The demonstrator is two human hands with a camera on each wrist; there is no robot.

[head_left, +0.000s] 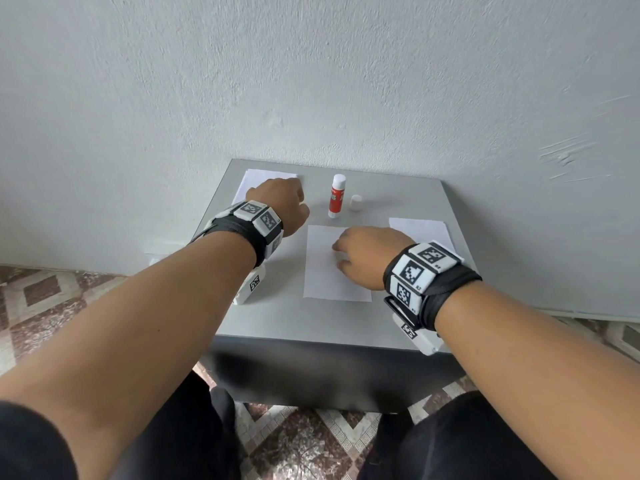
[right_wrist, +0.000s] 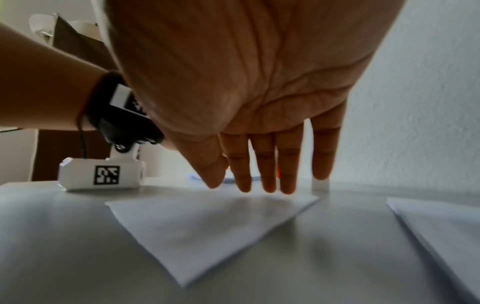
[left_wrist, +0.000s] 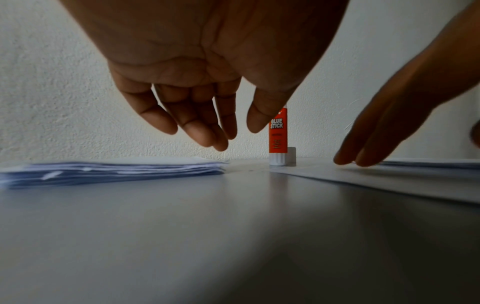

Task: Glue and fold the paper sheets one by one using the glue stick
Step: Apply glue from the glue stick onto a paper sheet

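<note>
Resting straight fingers on the single paper sheet (head_left: 332, 268) at the table's (head_left: 311, 323) centre, the right hand (head_left: 370, 254) held nothing; the left hand (head_left: 280, 202) hovered relaxed, empty, above the paper stack (left_wrist: 111, 170). The glue stick (head_left: 336, 195) stood uncapped behind the sheet.

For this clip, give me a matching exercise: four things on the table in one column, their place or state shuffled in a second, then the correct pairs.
Things:
1. glue stick
2. cap
3. single sheet
4. left stack of paper

Places or states:
A. lies flat at the table's middle under the right hand's fingers
B. stands upright, uncapped, near the far edge
C. sits partly under the hovering left hand
D. small and white, stands alone just right of the red tube

Pairs: 1-B, 2-D, 3-A, 4-C
</note>
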